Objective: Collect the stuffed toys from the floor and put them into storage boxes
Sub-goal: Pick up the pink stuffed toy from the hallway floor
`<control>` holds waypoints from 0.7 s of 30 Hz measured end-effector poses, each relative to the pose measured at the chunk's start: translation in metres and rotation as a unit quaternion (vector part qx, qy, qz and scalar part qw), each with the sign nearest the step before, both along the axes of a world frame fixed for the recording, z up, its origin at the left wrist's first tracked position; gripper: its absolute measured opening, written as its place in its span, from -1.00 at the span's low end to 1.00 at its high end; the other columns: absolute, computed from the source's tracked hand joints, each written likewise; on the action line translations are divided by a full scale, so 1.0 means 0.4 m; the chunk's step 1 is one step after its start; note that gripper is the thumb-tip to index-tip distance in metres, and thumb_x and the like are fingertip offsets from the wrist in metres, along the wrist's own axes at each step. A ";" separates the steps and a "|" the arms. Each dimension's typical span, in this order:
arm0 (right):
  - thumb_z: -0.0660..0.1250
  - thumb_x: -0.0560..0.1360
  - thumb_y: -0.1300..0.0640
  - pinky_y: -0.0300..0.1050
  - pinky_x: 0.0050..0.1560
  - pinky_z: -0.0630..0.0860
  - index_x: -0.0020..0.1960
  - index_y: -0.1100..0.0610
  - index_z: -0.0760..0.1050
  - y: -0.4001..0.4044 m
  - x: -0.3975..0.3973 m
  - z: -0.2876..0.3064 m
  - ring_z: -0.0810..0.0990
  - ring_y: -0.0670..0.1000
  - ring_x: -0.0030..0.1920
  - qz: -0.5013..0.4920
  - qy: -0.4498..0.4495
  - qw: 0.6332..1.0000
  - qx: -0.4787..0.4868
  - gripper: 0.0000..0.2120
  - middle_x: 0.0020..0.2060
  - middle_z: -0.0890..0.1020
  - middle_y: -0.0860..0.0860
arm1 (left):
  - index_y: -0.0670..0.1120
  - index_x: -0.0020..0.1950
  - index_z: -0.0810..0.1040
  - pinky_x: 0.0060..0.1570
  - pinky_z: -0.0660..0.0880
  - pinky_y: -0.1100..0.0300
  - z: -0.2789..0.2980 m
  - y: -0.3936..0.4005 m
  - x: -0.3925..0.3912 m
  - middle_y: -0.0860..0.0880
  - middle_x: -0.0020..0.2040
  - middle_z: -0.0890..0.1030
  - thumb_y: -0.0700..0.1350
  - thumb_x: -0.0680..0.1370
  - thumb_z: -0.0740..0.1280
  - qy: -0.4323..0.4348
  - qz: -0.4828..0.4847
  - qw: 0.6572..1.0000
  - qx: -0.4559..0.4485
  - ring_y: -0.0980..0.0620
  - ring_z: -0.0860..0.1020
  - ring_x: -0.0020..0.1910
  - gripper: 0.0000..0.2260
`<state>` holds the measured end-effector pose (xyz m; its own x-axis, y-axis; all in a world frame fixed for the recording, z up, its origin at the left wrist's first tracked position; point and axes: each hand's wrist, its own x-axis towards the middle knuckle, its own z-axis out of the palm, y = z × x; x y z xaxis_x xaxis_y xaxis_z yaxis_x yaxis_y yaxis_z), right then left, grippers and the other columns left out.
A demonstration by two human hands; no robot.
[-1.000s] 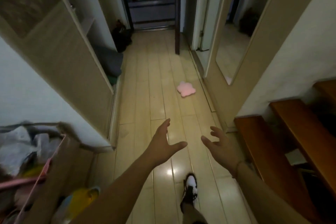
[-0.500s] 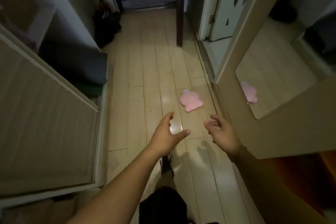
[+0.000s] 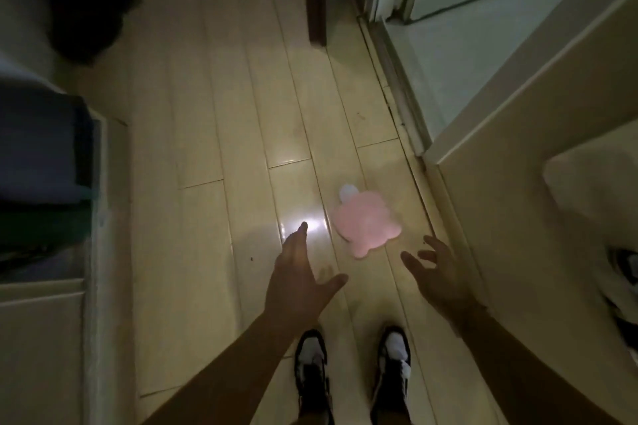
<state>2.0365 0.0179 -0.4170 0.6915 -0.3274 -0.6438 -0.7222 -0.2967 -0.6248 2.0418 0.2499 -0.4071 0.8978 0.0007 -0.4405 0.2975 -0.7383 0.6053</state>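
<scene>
Item: pink stuffed toy (image 3: 367,222), on floor (image 3: 207,148). I have closed in since a second ago; left hand (image 3: 298,281) and right hand (image 3: 438,274) spread, empty, near it. Pickup imminent, I judge.

L hand (image 3: 297,281) spread flat; R hand (image 3: 440,278) spread, empty

I see a dim hallway. One bright glare spot sits on the glossy floor (image 3: 207,183) beside my left hand (image 3: 297,283). The left side falls into near-black shadow. Straight edges bow toward the frame borders; detail is soft and noisy throughout.
</scene>
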 end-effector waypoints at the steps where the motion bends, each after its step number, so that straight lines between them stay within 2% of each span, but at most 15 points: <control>1: 0.38 0.47 -0.09 0.09 0.08 0.54 0.47 0.04 0.23 -0.026 0.028 -0.082 0.55 0.16 0.14 -0.003 0.015 1.000 0.012 -0.35 0.26 0.49 0.11 | 0.06 0.57 -0.07 0.44 0.28 -0.01 -0.087 -0.002 0.024 0.01 0.57 0.12 0.29 0.34 0.46 -0.006 -0.023 0.999 0.037 -0.02 0.18 0.51 0.01; 4: 0.39 0.44 -0.14 0.03 0.01 0.45 0.47 0.06 0.22 -0.106 0.090 -0.303 0.52 0.18 0.17 -0.020 0.056 0.998 0.036 -0.30 0.19 0.51 0.14 | 0.07 0.57 -0.17 0.44 0.26 -0.08 -0.330 -0.004 0.071 -0.04 0.59 0.04 0.38 0.37 0.34 -0.007 -0.080 0.986 0.145 -0.07 0.12 0.54 -0.01; 6: 0.40 0.38 -0.23 0.01 0.01 0.45 0.46 0.07 0.24 -0.148 0.118 -0.428 0.51 0.15 0.14 -0.020 0.068 0.997 0.024 -0.22 0.18 0.50 0.12 | 0.04 0.58 -0.14 0.44 0.24 -0.13 -0.462 -0.005 0.095 -0.06 0.59 0.06 0.44 0.38 0.21 -0.001 -0.102 0.978 0.184 -0.09 0.12 0.54 -0.05; 8: 0.36 0.46 -0.16 0.05 0.10 0.47 0.46 0.05 0.24 -0.174 0.139 -0.534 0.49 0.17 0.23 -0.003 0.062 0.998 0.003 -0.33 0.30 0.46 0.13 | 0.04 0.58 -0.10 0.43 0.21 -0.16 -0.569 -0.018 0.119 -0.05 0.59 0.06 0.48 0.36 0.09 -0.001 -0.136 0.969 0.208 -0.11 0.12 0.54 -0.07; 10: 0.32 0.51 -0.11 0.10 0.21 0.44 0.48 0.02 0.20 -0.183 0.162 -0.632 0.43 0.18 0.32 0.018 0.052 0.998 -0.012 -0.38 0.39 0.39 0.13 | 0.03 0.58 -0.07 0.42 0.23 -0.16 -0.666 -0.034 0.152 -0.04 0.59 0.08 0.49 0.37 0.06 -0.016 -0.180 0.959 0.219 -0.12 0.14 0.54 -0.08; 12: 0.32 0.51 -0.09 0.13 0.27 0.41 0.51 0.01 0.16 -0.188 0.192 -0.727 0.38 0.20 0.38 0.029 0.020 0.999 -0.014 -0.36 0.45 0.32 0.13 | 0.01 0.59 -0.02 0.38 0.33 -0.11 -0.751 -0.058 0.199 -0.06 0.58 0.12 0.49 0.39 0.14 -0.040 -0.160 0.974 0.157 -0.11 0.21 0.51 -0.08; 14: 0.34 0.49 -0.10 0.18 0.31 0.41 0.53 0.00 0.12 -0.186 0.226 -0.810 0.36 0.22 0.40 0.042 -0.009 0.999 -0.009 -0.30 0.49 0.25 0.14 | 0.00 0.58 -0.05 0.29 0.40 0.12 -0.818 -0.089 0.256 0.00 0.54 0.20 0.31 0.42 0.36 0.023 -0.068 0.997 0.008 -0.04 0.32 0.44 -0.08; 16: 0.36 0.46 -0.15 0.23 0.23 0.48 0.53 0.00 0.11 -0.184 0.255 -0.887 0.39 0.23 0.36 0.079 -0.012 0.996 0.026 -0.26 0.49 0.24 0.12 | -0.04 0.57 -0.10 0.14 0.47 0.29 -0.878 -0.119 0.304 0.05 0.42 0.36 0.07 0.43 0.48 0.097 0.010 0.982 -0.161 0.08 0.43 0.26 -0.06; 17: 0.37 0.45 -0.16 0.19 0.14 0.55 0.50 0.01 0.15 -0.180 0.265 -0.915 0.45 0.21 0.30 0.092 -0.011 0.994 0.065 -0.27 0.46 0.30 0.11 | -0.03 0.56 -0.12 0.11 0.50 0.25 -0.910 -0.131 0.323 0.03 0.40 0.39 0.03 0.41 0.51 0.111 0.020 0.973 -0.201 0.09 0.44 0.21 -0.03; 18: 0.39 0.42 -0.19 0.13 0.03 0.61 0.46 0.03 0.22 -0.173 0.271 -0.937 0.52 0.16 0.21 0.103 -0.011 0.988 0.113 -0.28 0.39 0.39 0.09 | -0.02 0.56 -0.10 0.12 0.52 0.19 -0.940 -0.140 0.335 0.00 0.39 0.40 0.06 0.38 0.53 0.115 0.013 0.971 -0.208 0.08 0.46 0.22 -0.01; 19: 0.43 0.36 -0.23 0.07 -0.05 0.65 0.40 0.05 0.30 -0.166 0.275 -0.955 0.57 0.10 0.13 0.105 -0.021 0.983 0.149 -0.27 0.32 0.47 0.08 | -0.02 0.53 0.03 0.13 0.53 0.15 -0.958 -0.150 0.344 0.00 0.36 0.44 0.14 0.32 0.55 0.103 -0.008 0.976 -0.194 0.05 0.49 0.23 -0.03; 21: 0.48 0.17 -0.32 -0.01 -0.18 0.67 0.35 0.13 0.38 -0.154 0.283 -0.971 0.61 0.08 0.06 0.096 -0.064 0.980 0.161 -0.11 0.19 0.56 0.08 | 0.04 0.34 0.36 0.03 0.61 0.10 -0.992 -0.151 0.357 0.06 0.18 0.57 0.30 0.18 0.51 0.049 -0.028 0.984 -0.169 0.04 0.57 0.16 -0.19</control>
